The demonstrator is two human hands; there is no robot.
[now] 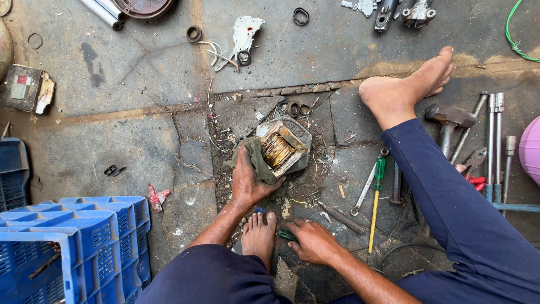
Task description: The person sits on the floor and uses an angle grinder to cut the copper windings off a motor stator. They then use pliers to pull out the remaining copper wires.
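On stone floor: left hand (247, 183) clamps a rag (260, 160) against the copper-wound coil block (281, 149); right hand (312, 242) closes on a green-handled tool (287, 235). Risk: block slips, sharp core edges nick bare toes (260, 219).

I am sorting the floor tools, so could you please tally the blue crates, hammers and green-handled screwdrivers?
Blue crates: 2
Hammers: 1
Green-handled screwdrivers: 1
Total: 4
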